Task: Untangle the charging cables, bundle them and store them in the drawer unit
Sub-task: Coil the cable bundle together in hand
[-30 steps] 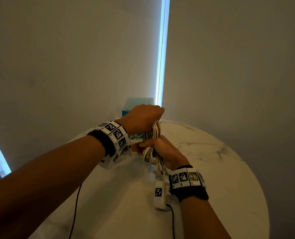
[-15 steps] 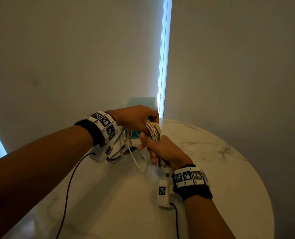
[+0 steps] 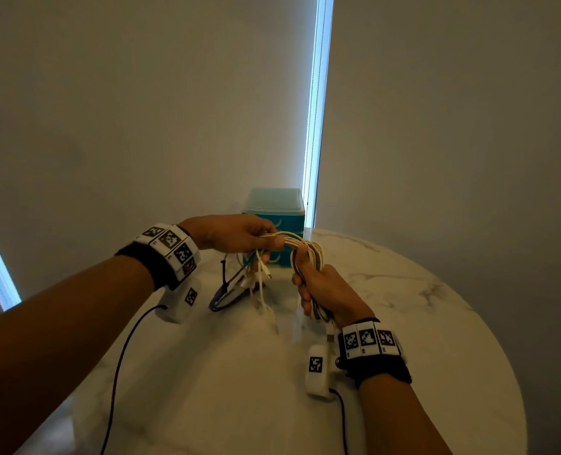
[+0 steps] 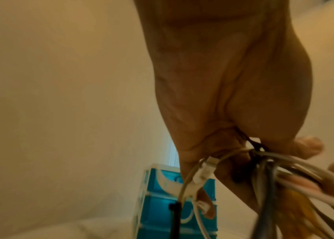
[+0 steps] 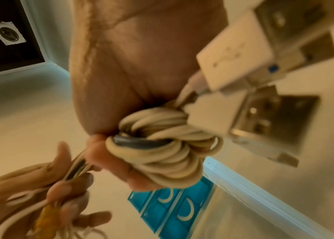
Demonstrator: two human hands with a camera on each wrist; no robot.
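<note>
Hands, left (image 3: 233,233) and right (image 3: 325,290), grip round coiled smooth cables (image 3: 308,251).

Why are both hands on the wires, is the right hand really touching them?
Touching: the right wrist view shows the right hand with its fingers curled round the coiled cables.

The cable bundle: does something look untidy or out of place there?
Yes. The right hand grips a coiled cable bundle, but several loose ends hang from the left hand toward the table, not yet wound in. The drawer unit stands closed behind.
</note>
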